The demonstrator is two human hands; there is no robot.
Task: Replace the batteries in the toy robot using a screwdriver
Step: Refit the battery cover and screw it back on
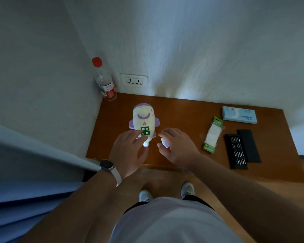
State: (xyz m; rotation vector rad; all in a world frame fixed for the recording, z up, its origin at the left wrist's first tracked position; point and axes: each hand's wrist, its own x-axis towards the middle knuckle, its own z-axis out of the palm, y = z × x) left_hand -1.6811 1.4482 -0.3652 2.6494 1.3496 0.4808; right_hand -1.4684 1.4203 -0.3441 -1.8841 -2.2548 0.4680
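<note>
**Both hands on the toy, tools untouched**

The toy robot (144,120) lies left of the counter's (182,109) middle, head toward the back edge and feet toward the front edge, its green button panel facing up. The left hand (128,149) rests released, with straight fingers on the toy's lower body beside that panel. The right hand (176,146) curls round what looks like the toy's other foot.

No battery door shows on this face, so the toy probably needs turning over. Its body is rounded and its feet lie close to the front edge, so a loose hold on one foot could let it roll or slide off. The battery pack (211,135) and the bit case (236,151) lie well apart toward the right edge, so a reach there leaves the toy held by one hand.
</note>
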